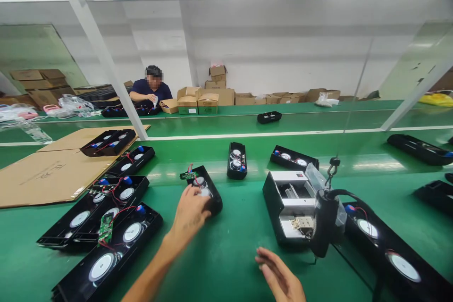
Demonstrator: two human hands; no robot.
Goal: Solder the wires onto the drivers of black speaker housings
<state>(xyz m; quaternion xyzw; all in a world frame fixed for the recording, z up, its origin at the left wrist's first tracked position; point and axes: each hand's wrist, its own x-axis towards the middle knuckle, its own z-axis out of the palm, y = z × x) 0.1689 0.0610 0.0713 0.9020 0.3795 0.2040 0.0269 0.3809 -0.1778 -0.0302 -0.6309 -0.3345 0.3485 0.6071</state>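
Note:
My left hand (189, 210) reaches forward, its fingers curled over the near end of a small black speaker housing (211, 196), which lies slanted on the green bench. White round drivers show inside the housing, partly covered by my fingers. A green circuit board (189, 175) on thin wires hangs over its far left edge. My right hand (279, 276) is held above the bench at the lower middle, fingers apart and nothing in them. To its right hangs a black electric screwdriver (323, 226) on a hook, in front of a black-and-white dispenser box (290, 207).
Several open speaker housings (130, 240) with wires and boards lie on the left, beside a cardboard sheet (53, 174). A long housing (389, 250) lies right of the screwdriver. More housings (237, 160) sit farther back. A co-worker (150, 89) sits behind, near cardboard boxes (208, 103).

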